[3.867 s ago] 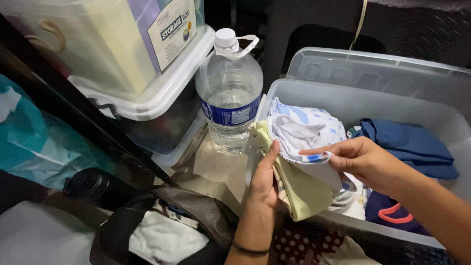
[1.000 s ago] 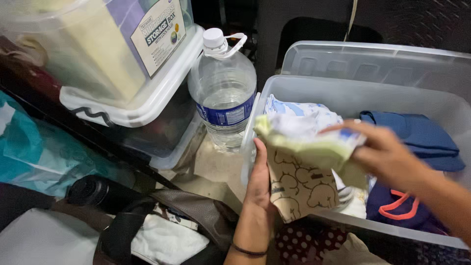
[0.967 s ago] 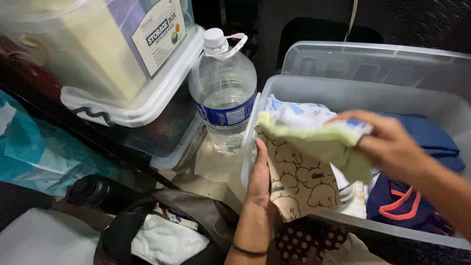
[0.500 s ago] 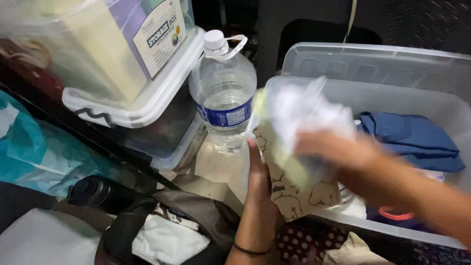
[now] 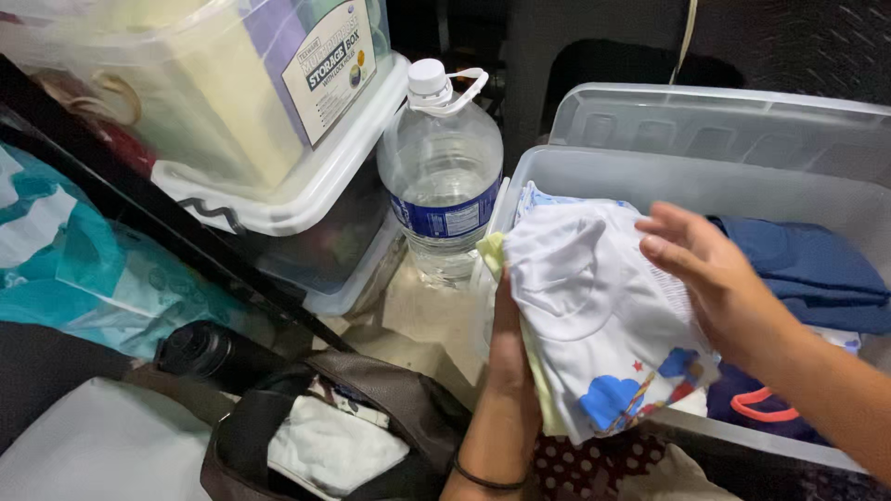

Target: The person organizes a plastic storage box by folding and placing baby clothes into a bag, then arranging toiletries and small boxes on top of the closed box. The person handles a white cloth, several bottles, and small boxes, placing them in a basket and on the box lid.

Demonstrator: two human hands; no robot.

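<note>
My left hand [image 5: 509, 345] grips the near edge of a stack of small folded baby clothes standing on edge in a clear plastic bin [image 5: 650, 182]. The front piece is a white baby shirt [image 5: 603, 315] with a blue cloud and red star print. Behind it show a pale yellow-green cloth [image 5: 492, 252] and a blue-patterned white garment [image 5: 543, 197]. My right hand [image 5: 710, 278] lies with fingers spread on the shirt's right side, pressing it flat. Folded navy clothing [image 5: 817, 274] lies in the bin to the right, above a dark piece with coral trim [image 5: 766, 408].
A large water bottle [image 5: 444, 181] stands left of the bin. A lidded clear storage box [image 5: 251, 121] is stacked at the upper left. A brown open bag [image 5: 371, 436] with white cloth sits at the bottom, beside a black cylinder [image 5: 200, 351] and teal plastic packaging [image 5: 65, 260].
My right hand swung the lifted garments back down over the beige animal-print piece, which is now covered. The white shirt with the cloud print now faces up, and my right hand rests flat on it.
</note>
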